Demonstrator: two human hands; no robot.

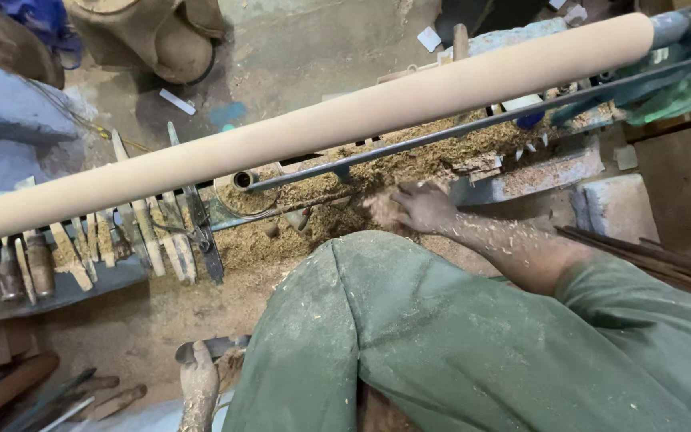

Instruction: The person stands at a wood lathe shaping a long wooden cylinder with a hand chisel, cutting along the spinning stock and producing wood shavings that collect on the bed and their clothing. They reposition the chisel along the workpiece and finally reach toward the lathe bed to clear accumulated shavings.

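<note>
Currently: long pale wooden cylinder point(345, 112) runs across the lathe, above and beyond the fingers, not touched. Thin metal rod point(457, 128) lies along it, between cylinder and hand. Sawdust heap point(345, 200) sits directly under the fingertips. Row of chisels point(121, 240) well off to the left of them. Right hand point(413, 208) rests in the shavings, fingers loosely spread and blurred; can't tell if it grips anything. Left hand out of frame.

Dim, even workshop light with soft shadows and no glare; the reaching hand point(417, 210) is motion-blurred.
</note>
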